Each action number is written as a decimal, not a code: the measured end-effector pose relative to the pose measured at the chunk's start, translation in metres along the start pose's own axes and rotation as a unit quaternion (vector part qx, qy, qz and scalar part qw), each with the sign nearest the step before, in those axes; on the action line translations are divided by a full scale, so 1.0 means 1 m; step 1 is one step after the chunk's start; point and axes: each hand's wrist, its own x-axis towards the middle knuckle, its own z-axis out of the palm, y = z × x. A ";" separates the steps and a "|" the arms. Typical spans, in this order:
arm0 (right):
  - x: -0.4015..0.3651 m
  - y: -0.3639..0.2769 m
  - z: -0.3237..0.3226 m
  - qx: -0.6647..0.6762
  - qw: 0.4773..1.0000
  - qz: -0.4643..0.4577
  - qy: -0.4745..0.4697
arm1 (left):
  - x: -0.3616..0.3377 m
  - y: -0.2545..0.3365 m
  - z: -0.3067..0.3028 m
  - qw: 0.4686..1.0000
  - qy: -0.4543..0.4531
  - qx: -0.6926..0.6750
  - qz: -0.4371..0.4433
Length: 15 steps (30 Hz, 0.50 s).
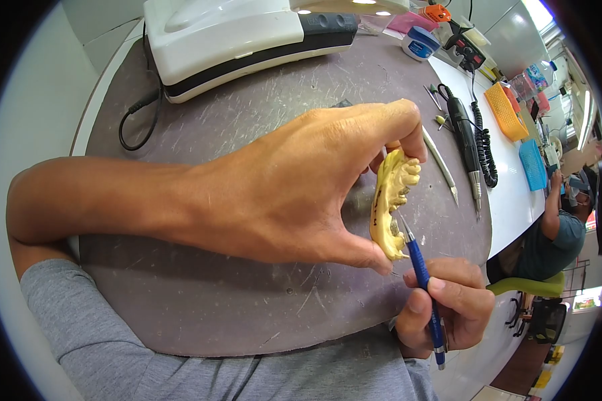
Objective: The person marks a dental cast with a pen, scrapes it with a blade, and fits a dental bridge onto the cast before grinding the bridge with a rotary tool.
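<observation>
My left hand (287, 180) grips a yellow dental cast (382, 204) by its two ends, thumb at the lower end and fingers at the upper one. Dark handwriting runs along the cast's base, and its teeth face right. A greyish, metal-looking patch shows among the teeth near the lower end. In my right hand (451, 304) is a blue mechanical pencil (419, 264), held between thumb and fingers. Its thin tip is right at the cast's teeth, beside the greyish patch. The cast is held above the scratched grey-brown work mat (247, 307).
A white and black machine (247, 50) stands at the top. Right of the cast lie a pale pointed tool (441, 164) and a black handpiece (465, 134) with coiled cord. Beyond are a blue-lidded jar (420, 44), orange basket (506, 110) and blue basket (532, 164). A person (555, 234) sits at far right.
</observation>
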 end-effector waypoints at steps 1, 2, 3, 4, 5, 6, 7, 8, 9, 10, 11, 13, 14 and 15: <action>0.000 0.000 -0.001 0.006 1.000 0.000 -0.002 | 0.000 0.000 0.000 1.000 -0.001 0.000 0.000; -0.001 -0.001 0.000 0.006 1.000 0.000 -0.002 | 0.000 0.001 0.000 0.999 0.007 0.042 0.021; -0.002 -0.002 0.000 0.008 1.000 0.007 0.008 | 0.000 0.001 -0.001 0.995 0.015 0.084 0.041; -0.002 -0.002 0.001 0.010 1.000 0.015 0.019 | -0.001 0.003 -0.001 0.995 0.014 0.085 0.041; -0.001 -0.003 0.002 0.011 1.000 0.015 0.020 | -0.003 0.004 -0.001 0.993 0.012 0.114 0.009; 0.000 -0.003 0.002 -0.002 1.000 0.005 0.008 | -0.004 0.005 -0.002 0.989 0.008 0.144 -0.023; 0.001 -0.004 0.003 -0.014 1.000 -0.004 -0.004 | -0.004 0.003 -0.001 0.989 0.007 0.144 -0.023; 0.002 -0.004 0.004 -0.014 1.000 -0.004 -0.003 | -0.003 0.002 0.000 0.987 0.020 0.158 -0.003; 0.002 -0.004 0.005 -0.025 1.000 -0.002 -0.009 | -0.003 0.001 0.001 0.984 0.032 0.172 0.017; 0.002 -0.005 0.006 -0.036 0.999 0.001 -0.015 | -0.004 0.001 0.002 0.984 0.031 0.172 0.016; 0.002 -0.005 0.007 -0.035 0.999 0.002 -0.014 | -0.005 0.003 0.003 0.980 0.021 0.196 0.010; 0.003 -0.006 0.009 -0.047 0.998 -0.005 -0.029 | -0.005 0.005 0.003 0.975 0.009 0.220 0.003; 0.004 -0.007 0.009 -0.045 0.999 -0.005 -0.028 | -0.005 0.004 0.003 0.977 0.007 0.212 0.001; 0.005 -0.009 0.008 -0.051 0.998 0.000 -0.042 | -0.005 0.004 0.003 0.979 0.005 0.205 0.000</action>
